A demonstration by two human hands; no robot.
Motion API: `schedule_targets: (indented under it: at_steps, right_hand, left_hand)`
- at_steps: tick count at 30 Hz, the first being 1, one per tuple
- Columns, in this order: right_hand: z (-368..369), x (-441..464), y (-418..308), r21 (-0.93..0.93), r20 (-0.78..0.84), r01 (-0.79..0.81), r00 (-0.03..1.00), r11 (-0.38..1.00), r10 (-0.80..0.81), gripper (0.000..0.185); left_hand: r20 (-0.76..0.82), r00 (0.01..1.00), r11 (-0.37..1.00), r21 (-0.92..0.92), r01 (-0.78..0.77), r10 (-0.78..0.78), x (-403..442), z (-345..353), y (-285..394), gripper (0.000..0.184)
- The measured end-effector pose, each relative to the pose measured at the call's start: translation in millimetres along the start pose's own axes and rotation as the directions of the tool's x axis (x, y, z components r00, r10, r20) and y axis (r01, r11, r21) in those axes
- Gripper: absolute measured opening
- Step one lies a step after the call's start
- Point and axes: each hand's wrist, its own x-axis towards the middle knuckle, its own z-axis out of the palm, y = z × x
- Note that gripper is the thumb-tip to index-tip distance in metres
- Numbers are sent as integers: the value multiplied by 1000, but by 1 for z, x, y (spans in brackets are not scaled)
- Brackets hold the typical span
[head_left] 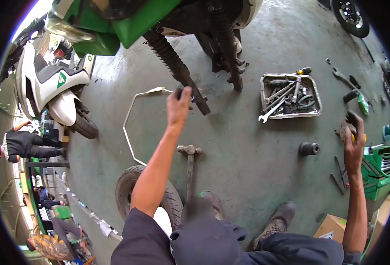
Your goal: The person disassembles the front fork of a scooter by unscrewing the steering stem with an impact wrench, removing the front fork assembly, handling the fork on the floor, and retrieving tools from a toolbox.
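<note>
My left hand (pixel 178 105) is at the lower end of a black fork leg (pixel 170 59) of the green motorbike (pixel 137 17), its fingers closed against the metal; what they may hold is hidden. Out at the right, my right hand (pixel 354 132) hangs over the floor beside a crumpled grey rag (pixel 341 131) and a yellow item. Its fingers are bent, and whether it grips something is unclear. Between my hands lie a metal tray of tools (pixel 317 106), a hammer (pixel 189 163) and a black cylindrical part (pixel 309 149).
A loose wheel (pixel 175 198) lies by my left foot. The second fork leg (pixel 226 44) hangs nearby. A green toolbox (pixel 380 185) and cardboard box (pixel 331 227) are at right. At left stand a white scooter (pixel 49 88) and a person (pixel 31 143); another person (pixel 51 245) is lower down.
</note>
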Motion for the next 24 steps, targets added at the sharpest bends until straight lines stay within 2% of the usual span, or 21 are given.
schedule_targets:
  at_steps: [1, 3, 5, 7, 8, 9, 11, 13, 14, 15, 16, 19, 20, 23, 24]
  right_hand:
    - [3, 17, -32, 52, 25, 61, 998, 997, -62, 33]
    - [11, 48, -98, 205, 133, 79, 985, 976, -108, 31]
    - [19, 74, -167, 476, 422, -222, 907, 851, 0, 38]
    - [48, 97, -205, 719, 640, -487, 742, 496, -198, 49]
    - [64, 113, -220, 757, 638, -495, 701, 426, -319, 55]
    - [78, 120, -236, 785, 620, -512, 656, 348, -431, 62]
    - [94, 112, -303, 812, 564, -469, 783, 346, -263, 54]
    - [99, 113, -320, 857, 502, -437, 828, 274, -250, 53]
    - [102, 116, -313, 880, 474, -433, 820, 195, -320, 55]
    - [109, 120, -310, 901, 434, -399, 837, 171, -334, 53]
    - [116, 125, -306, 920, 392, -364, 852, 146, -347, 52]
    - [126, 130, -299, 952, 307, -282, 867, 122, -392, 50]
    - [126, 131, -297, 954, 301, -273, 866, 127, -400, 49]
    - [125, 139, -289, 956, 292, -255, 867, 144, -403, 47]
    - [123, 143, -287, 957, 288, -247, 868, 152, -405, 47]
  left_hand:
    - [-93, 996, 998, -56, -23, 18, 6, -8, 0, 38]
    - [-203, 975, 996, 23, -87, 90, 15, -23, 5, 44]
    - [-274, 944, 980, 116, -159, 186, 22, -24, 18, 53]
    - [-311, 906, 949, 221, -225, 288, 24, -23, 42, 66]
    - [-292, 916, 952, 215, -217, 275, 36, -24, 38, 83]
    - [-284, 913, 944, 240, -227, 292, 46, -24, 35, 82]
    - [-266, 906, 924, 289, -251, 329, 60, -19, 35, 80]
    - [-196, 938, 951, 179, -253, 287, 65, -14, 46, 73]
    - [-172, 942, 952, 158, -261, 287, 67, -10, 49, 72]
    - [-147, 946, 953, 136, -271, 290, 72, -5, 52, 71]
    - [-199, 914, 935, 115, -336, 353, 77, 2, 52, 52]
    - [-149, 973, 968, -153, -197, 174, 88, 5, 49, 33]
    - [-213, 957, 939, -239, -247, 198, 90, 12, 49, 24]
    - [-133, 981, 953, -251, -171, 141, 87, 8, 53, 22]
    - [-156, 977, 959, -222, -176, 143, 79, 8, 57, 19]
